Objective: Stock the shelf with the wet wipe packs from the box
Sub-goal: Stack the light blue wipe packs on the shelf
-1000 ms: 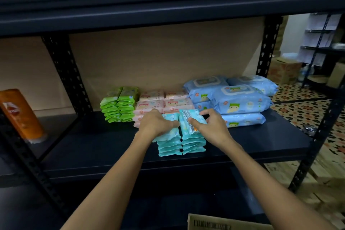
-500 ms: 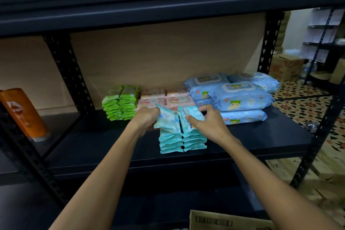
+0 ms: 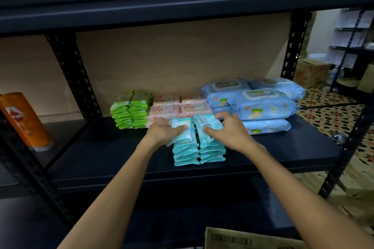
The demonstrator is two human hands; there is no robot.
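Two stacks of small teal wet wipe packs stand side by side on the dark shelf. My left hand grips the tilted top pack of the left teal stack. On the right teal stack, my right hand holds the tilted top pack, thumb on its front. Behind them sit green packs, pink packs and large blue packs. A corner of the cardboard box shows at the bottom edge.
An orange bottle stands on the shelf at the far left. Black perforated uprights frame the bay and an upper shelf board runs overhead. A patterned tile floor, a second rack and a carton lie to the right.
My left hand lifted the top pack of the left teal stack and now holds it tilted lower against the stack. My right hand stays on the right stack's top pack.
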